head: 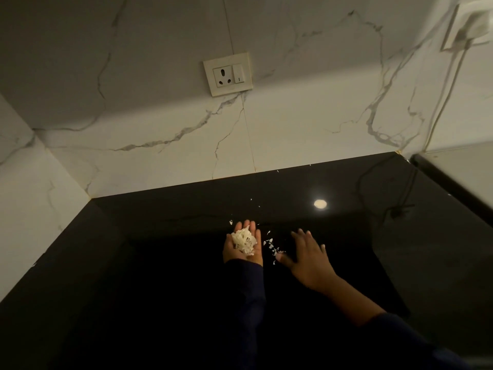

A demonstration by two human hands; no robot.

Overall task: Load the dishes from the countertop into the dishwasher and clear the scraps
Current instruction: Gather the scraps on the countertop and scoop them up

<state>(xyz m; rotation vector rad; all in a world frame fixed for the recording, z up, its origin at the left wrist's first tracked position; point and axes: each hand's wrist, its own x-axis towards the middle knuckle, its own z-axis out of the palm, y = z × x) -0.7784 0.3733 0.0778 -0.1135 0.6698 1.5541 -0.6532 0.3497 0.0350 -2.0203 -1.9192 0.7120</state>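
Scraps, pale and flaky, fill the cupped palm of the left hand, which lies palm up over the black countertop, fingers loosely apart. At its three o'clock a few loose flakes lie on the counter. The right hand lies flat and spread beside them, holding nothing. At twelve o'clock a wall socket sits in the marble backsplash.

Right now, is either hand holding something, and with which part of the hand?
The left hand holds a heap of white scraps in its upturned, cupped palm. The right hand holds nothing; it lies flat, fingers spread.
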